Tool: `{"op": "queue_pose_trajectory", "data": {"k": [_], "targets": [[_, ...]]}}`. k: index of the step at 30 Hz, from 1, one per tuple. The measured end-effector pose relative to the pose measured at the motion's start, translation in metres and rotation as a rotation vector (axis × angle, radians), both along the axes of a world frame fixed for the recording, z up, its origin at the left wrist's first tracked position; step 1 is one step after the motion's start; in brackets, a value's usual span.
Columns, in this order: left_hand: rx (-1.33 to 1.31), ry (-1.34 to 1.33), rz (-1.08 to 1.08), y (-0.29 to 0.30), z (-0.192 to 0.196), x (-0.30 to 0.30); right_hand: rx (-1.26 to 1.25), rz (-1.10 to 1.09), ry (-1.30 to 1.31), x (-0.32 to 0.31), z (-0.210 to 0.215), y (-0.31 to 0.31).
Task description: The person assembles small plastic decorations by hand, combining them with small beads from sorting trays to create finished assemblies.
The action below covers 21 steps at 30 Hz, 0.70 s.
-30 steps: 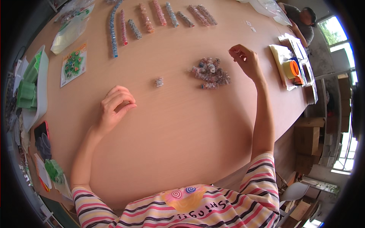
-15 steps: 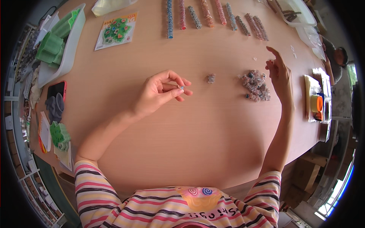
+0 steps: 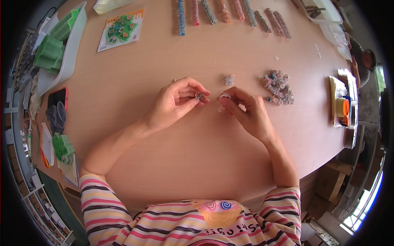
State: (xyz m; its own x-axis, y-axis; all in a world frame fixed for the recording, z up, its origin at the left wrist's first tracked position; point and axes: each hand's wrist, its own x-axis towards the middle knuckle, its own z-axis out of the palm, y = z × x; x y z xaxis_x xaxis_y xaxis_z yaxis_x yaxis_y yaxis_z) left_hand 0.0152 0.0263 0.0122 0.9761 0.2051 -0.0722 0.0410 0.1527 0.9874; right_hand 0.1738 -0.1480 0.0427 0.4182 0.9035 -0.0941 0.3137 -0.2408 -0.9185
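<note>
In a thumb-and-finger pinch, my left hand (image 3: 170, 100) holds a small colored piece (image 3: 198, 96) over the middle of the table. My right hand (image 3: 250, 108) is close beside it on the right, its thumb and fingers closed on a small whitish piece (image 3: 225, 96). The kind of either piece is too small to make out. Just beyond my right hand lies a short stack of small flat pieces (image 3: 228, 79). Farther right is a loose heap of similar stacked pieces (image 3: 279, 87).
Long rows of stacked pieces (image 3: 209, 13) line the far side. A card with a green tree picture (image 3: 121, 30) lies far left, near a white tray (image 3: 73, 61) of green containers. A phone (image 3: 58, 97) is at left; an orange tape roll (image 3: 345, 108) is at right. Another person (image 3: 361, 61) is far right.
My right hand has come from beside the heap to the middle, next to my left hand, with a small whitish piece now in its fingers. My left hand has hardly moved.
</note>
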Motion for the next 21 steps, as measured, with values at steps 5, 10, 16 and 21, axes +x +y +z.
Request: {"op": "queue_pose_trajectory", "data": {"k": [5, 10, 16, 21], "targets": [[0.034, 0.023, 0.046, 0.001, -0.001, 0.000, 0.104, 0.090, -0.109, -0.002, -0.005, -0.003], [-0.046, 0.080, 0.091, 0.000, 0.011, 0.002, -0.049, 0.077, 0.143, -0.001, -0.006, 0.000], [-0.112, 0.063, 0.056, -0.005, 0.011, 0.007, 0.117, -0.017, 0.273, -0.013, -0.011, 0.010], [-0.132, 0.158, 0.004, -0.004, 0.003, 0.005, 0.039, -0.004, 0.233, -0.011, -0.002, 0.014]]}}
